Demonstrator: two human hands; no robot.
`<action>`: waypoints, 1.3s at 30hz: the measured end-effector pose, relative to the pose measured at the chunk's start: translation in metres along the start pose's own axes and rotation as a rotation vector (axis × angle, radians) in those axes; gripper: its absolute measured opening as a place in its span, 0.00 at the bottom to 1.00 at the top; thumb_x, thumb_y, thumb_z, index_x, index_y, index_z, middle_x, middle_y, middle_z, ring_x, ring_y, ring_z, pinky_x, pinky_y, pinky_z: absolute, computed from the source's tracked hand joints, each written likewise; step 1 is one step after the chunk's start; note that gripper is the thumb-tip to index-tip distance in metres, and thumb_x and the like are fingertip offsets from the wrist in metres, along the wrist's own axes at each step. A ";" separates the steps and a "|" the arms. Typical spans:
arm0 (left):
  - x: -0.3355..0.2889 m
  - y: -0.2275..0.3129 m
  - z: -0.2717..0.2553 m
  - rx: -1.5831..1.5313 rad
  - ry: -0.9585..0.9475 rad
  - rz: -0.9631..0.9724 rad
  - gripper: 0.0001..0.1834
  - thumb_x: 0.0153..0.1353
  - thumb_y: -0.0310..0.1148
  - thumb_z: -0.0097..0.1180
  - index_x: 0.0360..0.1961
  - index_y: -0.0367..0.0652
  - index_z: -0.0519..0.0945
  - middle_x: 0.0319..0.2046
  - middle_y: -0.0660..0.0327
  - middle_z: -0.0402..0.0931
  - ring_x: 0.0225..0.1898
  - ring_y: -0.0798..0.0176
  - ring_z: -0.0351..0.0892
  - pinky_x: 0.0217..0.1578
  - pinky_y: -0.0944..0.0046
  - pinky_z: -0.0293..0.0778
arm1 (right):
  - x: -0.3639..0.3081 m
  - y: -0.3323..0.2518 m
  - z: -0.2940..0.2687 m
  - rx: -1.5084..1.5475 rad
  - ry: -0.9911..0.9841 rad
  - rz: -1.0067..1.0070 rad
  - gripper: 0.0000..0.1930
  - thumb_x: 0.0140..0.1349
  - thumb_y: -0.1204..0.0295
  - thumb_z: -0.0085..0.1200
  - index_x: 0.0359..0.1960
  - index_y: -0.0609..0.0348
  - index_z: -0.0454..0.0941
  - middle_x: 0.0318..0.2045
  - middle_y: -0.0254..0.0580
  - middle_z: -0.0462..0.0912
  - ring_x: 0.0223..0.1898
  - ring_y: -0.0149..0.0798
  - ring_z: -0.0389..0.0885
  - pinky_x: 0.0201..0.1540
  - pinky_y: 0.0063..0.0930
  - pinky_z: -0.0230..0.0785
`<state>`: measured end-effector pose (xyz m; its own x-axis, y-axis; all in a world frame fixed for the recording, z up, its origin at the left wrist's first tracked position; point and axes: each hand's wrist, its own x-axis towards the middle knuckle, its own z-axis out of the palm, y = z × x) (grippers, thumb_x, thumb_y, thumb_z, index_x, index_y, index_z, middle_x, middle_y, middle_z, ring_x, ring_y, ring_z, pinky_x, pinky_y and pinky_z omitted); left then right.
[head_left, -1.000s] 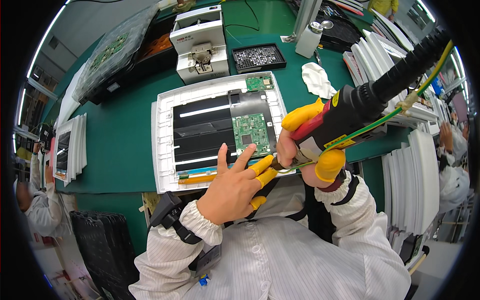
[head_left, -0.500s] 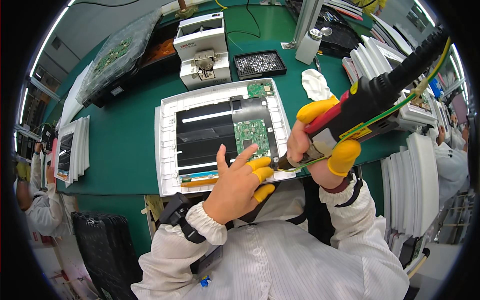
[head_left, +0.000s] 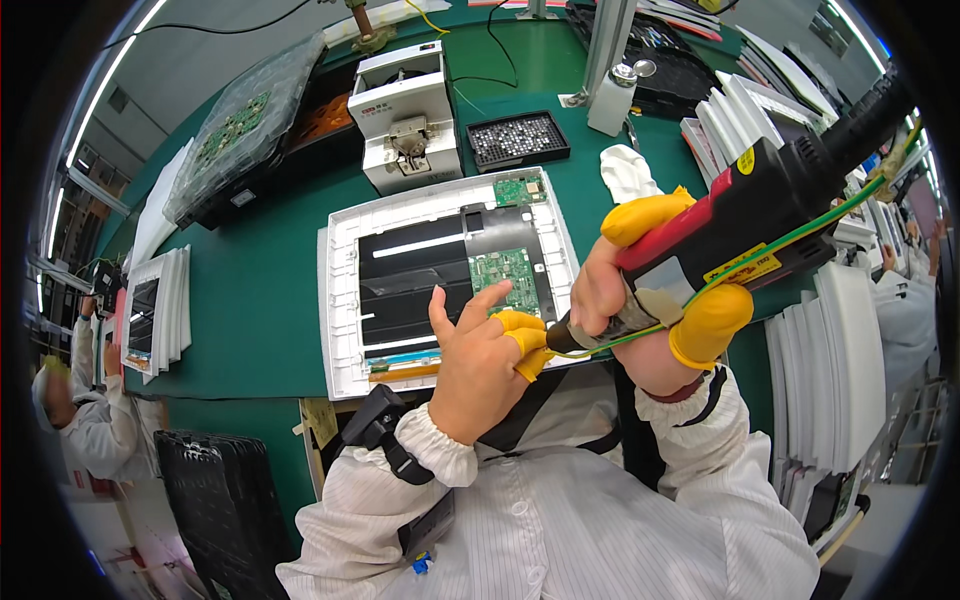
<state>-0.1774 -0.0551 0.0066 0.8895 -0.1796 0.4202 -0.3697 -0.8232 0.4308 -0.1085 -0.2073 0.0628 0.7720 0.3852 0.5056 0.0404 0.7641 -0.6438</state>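
Bench: green
Frame: white, on bench
Driver: tip at frame's near-right corner
Right hand: wrapped round driver
Left hand: bare fingers spread, capped ones bunched by tip; can't tell if pinching
Board: in frame

The power tool is black and red, circuit board green, housing white, left sleeve apparently pinstriped white.

Your left hand points far, two bare fingers spread, the others bent right. Your right hand is curled in a closed grip. Both forearms extend from the near side.
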 end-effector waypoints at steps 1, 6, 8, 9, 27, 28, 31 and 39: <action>0.000 -0.001 0.000 -0.001 -0.004 -0.001 0.09 0.46 0.33 0.69 0.30 0.49 0.84 0.32 0.66 0.79 0.57 0.55 0.70 0.59 0.26 0.40 | 0.002 0.000 0.003 0.004 0.022 -0.019 0.32 0.62 0.44 0.48 0.51 0.65 0.67 0.27 0.46 0.75 0.22 0.34 0.72 0.24 0.25 0.65; 0.002 -0.016 -0.006 -0.044 -0.021 -0.011 0.09 0.49 0.32 0.66 0.33 0.49 0.84 0.36 0.65 0.80 0.57 0.57 0.70 0.60 0.29 0.42 | 0.022 -0.014 0.011 -0.327 0.028 0.184 0.47 0.47 0.24 0.44 0.55 0.53 0.67 0.27 0.37 0.72 0.24 0.32 0.72 0.32 0.29 0.67; 0.002 -0.020 -0.009 -0.070 0.007 -0.021 0.09 0.51 0.31 0.65 0.36 0.49 0.84 0.36 0.63 0.80 0.57 0.55 0.71 0.61 0.32 0.44 | 0.031 -0.015 0.013 -0.357 -0.003 0.138 0.47 0.49 0.25 0.42 0.55 0.55 0.67 0.26 0.37 0.72 0.23 0.32 0.72 0.31 0.29 0.68; 0.002 -0.020 -0.010 -0.075 0.003 -0.016 0.09 0.51 0.31 0.65 0.36 0.49 0.84 0.36 0.63 0.80 0.57 0.55 0.71 0.61 0.32 0.44 | 0.035 -0.018 0.017 -0.423 -0.013 0.123 0.47 0.50 0.25 0.41 0.55 0.56 0.67 0.25 0.37 0.72 0.22 0.32 0.72 0.30 0.30 0.68; 0.000 -0.027 -0.013 -0.426 -0.020 -0.190 0.12 0.50 0.33 0.68 0.37 0.48 0.82 0.47 0.58 0.78 0.56 0.56 0.72 0.63 0.39 0.47 | 0.037 -0.015 0.015 -0.057 -0.170 -0.135 0.35 0.68 0.43 0.30 0.53 0.69 0.65 0.26 0.45 0.74 0.21 0.31 0.72 0.25 0.21 0.68; -0.001 -0.026 -0.013 -0.425 -0.017 -0.193 0.12 0.50 0.33 0.68 0.37 0.48 0.82 0.47 0.58 0.78 0.56 0.56 0.72 0.63 0.39 0.47 | 0.037 -0.015 0.016 -0.022 -0.172 -0.120 0.35 0.68 0.43 0.33 0.53 0.69 0.65 0.26 0.45 0.74 0.21 0.31 0.72 0.26 0.22 0.68; -0.001 -0.022 -0.013 -0.425 -0.001 -0.161 0.12 0.50 0.31 0.67 0.37 0.49 0.82 0.47 0.58 0.78 0.56 0.57 0.73 0.63 0.38 0.47 | 0.038 -0.016 0.012 -0.001 -0.254 -0.094 0.33 0.67 0.44 0.40 0.54 0.67 0.64 0.27 0.45 0.74 0.23 0.31 0.72 0.28 0.23 0.69; -0.002 -0.016 -0.008 -0.128 -0.087 0.050 0.11 0.50 0.33 0.67 0.37 0.51 0.84 0.40 0.67 0.80 0.57 0.58 0.71 0.62 0.37 0.46 | 0.004 -0.005 0.004 0.009 -0.118 0.025 0.33 0.61 0.46 0.52 0.52 0.66 0.67 0.31 0.44 0.75 0.24 0.32 0.73 0.28 0.24 0.67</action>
<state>-0.1752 -0.0375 0.0056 0.8870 -0.2690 0.3752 -0.4402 -0.7380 0.5115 -0.1083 -0.2081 0.0704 0.6925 0.4625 0.5537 0.0157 0.7577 -0.6524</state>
